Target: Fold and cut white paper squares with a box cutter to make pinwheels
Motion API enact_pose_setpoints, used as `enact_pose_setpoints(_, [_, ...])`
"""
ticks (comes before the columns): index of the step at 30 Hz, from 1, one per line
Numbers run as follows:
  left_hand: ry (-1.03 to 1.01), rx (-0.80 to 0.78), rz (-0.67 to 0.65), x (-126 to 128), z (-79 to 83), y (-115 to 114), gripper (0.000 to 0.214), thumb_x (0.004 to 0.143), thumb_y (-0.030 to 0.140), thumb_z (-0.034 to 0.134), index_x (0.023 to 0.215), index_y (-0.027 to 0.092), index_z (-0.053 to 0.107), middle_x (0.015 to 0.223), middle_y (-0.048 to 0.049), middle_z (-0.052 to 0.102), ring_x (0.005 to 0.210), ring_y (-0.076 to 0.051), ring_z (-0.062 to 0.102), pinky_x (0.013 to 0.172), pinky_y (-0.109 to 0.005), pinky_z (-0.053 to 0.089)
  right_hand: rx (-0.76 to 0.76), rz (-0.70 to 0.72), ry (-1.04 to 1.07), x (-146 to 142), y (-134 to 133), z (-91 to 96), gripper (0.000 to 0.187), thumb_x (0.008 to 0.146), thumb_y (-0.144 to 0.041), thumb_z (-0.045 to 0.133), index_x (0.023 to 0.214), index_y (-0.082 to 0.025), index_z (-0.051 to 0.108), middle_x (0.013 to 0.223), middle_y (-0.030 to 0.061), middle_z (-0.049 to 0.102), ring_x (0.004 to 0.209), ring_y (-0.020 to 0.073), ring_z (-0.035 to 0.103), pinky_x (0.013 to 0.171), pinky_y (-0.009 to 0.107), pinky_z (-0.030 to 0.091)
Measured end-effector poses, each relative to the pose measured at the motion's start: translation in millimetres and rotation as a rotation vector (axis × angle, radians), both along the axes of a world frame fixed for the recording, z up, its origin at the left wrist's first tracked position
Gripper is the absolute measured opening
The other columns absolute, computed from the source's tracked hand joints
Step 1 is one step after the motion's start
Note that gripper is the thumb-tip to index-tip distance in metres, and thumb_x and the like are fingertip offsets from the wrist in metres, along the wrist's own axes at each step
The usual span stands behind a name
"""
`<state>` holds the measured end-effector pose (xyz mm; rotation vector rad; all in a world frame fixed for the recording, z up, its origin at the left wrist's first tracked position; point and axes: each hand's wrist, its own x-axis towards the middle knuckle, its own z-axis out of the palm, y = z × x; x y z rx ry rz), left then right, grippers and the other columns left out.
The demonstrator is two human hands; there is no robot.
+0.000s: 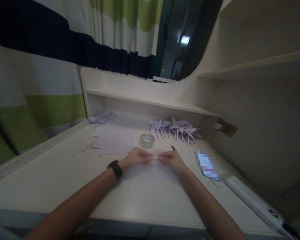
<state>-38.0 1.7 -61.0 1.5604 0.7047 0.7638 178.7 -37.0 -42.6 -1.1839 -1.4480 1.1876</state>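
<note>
My left hand (137, 156), with a black watch (115, 169) on its wrist, and my right hand (174, 160) face each other over the desk. Their fingers are closed on the two ends of a thin white paper roll (155, 157), which is slightly blurred. A clear tape roll (147, 141) stands just beyond my left fingers. Behind my right hand pokes out the tip of a dark, narrow object (173, 147); its kind is hidden.
White paper sheets (117, 136) lie at the left, near thin paper sticks (102, 117) and a small yellowish tangle (86, 147). Several paper pinwheels (180, 128) are heaped at the back. On the right are a phone (207, 165) and a long white bar (252, 200).
</note>
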Motion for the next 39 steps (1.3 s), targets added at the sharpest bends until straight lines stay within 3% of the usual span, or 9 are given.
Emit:
enact_pose_setpoints(7, [0.044,0.043,0.039,-0.5,7.2,-3.7,0.044,0.064,0.039,0.077,0.095,0.008,0.071,0.082,-0.0129,0.073,0.071,-0.020,0.068,0.069,-0.031,0.053,0.043,-0.032,-0.025,0.7,4.1,-9.6,0.036,0.056,-0.036,0.081,0.080,-0.010,0.075,0.061,0.0075,0.069,0.052,0.0135,0.058,0.054,0.027,0.048])
enact_pose_setpoints(11, [0.132,0.064,0.035,1.0,11.2,-7.6,0.044,0.068,0.042,0.072,0.093,0.006,0.071,0.070,-0.0108,0.070,0.056,-0.017,0.064,0.053,-0.026,0.050,0.056,-0.033,-0.082,-0.7,0.9,-7.1,0.031,0.058,-0.034,0.079,0.081,-0.012,0.076,0.063,0.0074,0.070,0.053,0.0145,0.059,0.053,0.026,0.047])
enact_pose_setpoints(16, [0.270,0.320,0.090,3.4,8.2,-8.0,0.034,0.078,0.041,0.061,0.080,0.009,0.073,0.054,-0.0044,0.064,0.045,-0.011,0.054,0.046,-0.021,0.039,0.116,-0.023,-0.166,-1.1,-0.5,-5.5,0.027,0.060,-0.030,0.077,0.082,-0.015,0.076,0.070,0.0074,0.072,0.059,0.0168,0.062,0.054,0.027,0.047])
enact_pose_setpoints(21, [0.323,0.506,0.162,3.0,7.6,-6.7,0.030,0.082,0.038,0.057,0.085,0.013,0.074,0.067,-0.0053,0.070,0.055,-0.015,0.060,0.054,-0.022,0.041,0.096,-0.027,-0.133,-0.4,2.6,-9.6,0.037,0.064,-0.037,0.075,0.091,-0.012,0.074,0.066,0.0076,0.071,0.055,0.0165,0.062,0.054,0.028,0.048])
enact_pose_setpoints(25, [0.459,0.776,0.190,1.9,8.8,-13.4,0.029,0.087,0.036,0.052,0.092,0.017,0.073,0.084,-0.0082,0.073,0.074,-0.019,0.065,0.068,-0.026,0.043,0.086,-0.041,-0.165,-1.1,2.1,-9.5,0.034,0.064,-0.036,0.074,0.088,-0.012,0.075,0.064,0.0083,0.071,0.054,0.0167,0.062,0.054,0.028,0.047])
enact_pose_setpoints(28, [0.611,0.964,0.183,3.4,7.5,-21.2,0.031,0.090,0.036,0.047,0.099,0.017,0.070,0.089,-0.0112,0.071,0.081,-0.022,0.065,0.073,-0.029,0.043,0.165,-0.019,-0.230,-4.8,-1.6,-7.2,0.024,0.066,-0.030,0.071,0.084,-0.015,0.076,0.070,0.0078,0.072,0.060,0.0178,0.063,0.058,0.029,0.048])
enact_pose_setpoints(32, [0.691,1.005,0.158,9.1,4.2,-29.3,0.028,0.093,0.026,0.041,0.107,0.016,0.063,0.090,-0.0112,0.069,0.082,-0.021,0.065,0.073,-0.030,0.046,0.340,0.026,-0.275,-12.1,-7.2,-4.6,0.017,0.067,-0.020,0.065,0.080,-0.019,0.076,0.078,0.0063,0.072,0.069,0.0183,0.064,0.066,0.030,0.049])
enact_pose_setpoints(39, [0.734,1.015,0.169,16.8,0.6,-37.8,0.028,0.090,0.013,0.037,0.112,0.012,0.054,0.100,-0.0130,0.066,0.093,-0.024,0.062,0.082,-0.037,0.047,0.480,0.057,-0.267,-14.0,-9.0,-3.4,0.029,0.065,-0.007,0.052,0.078,-0.020,0.075,0.073,0.0050,0.070,0.064,0.0162,0.062,0.063,0.029,0.050])
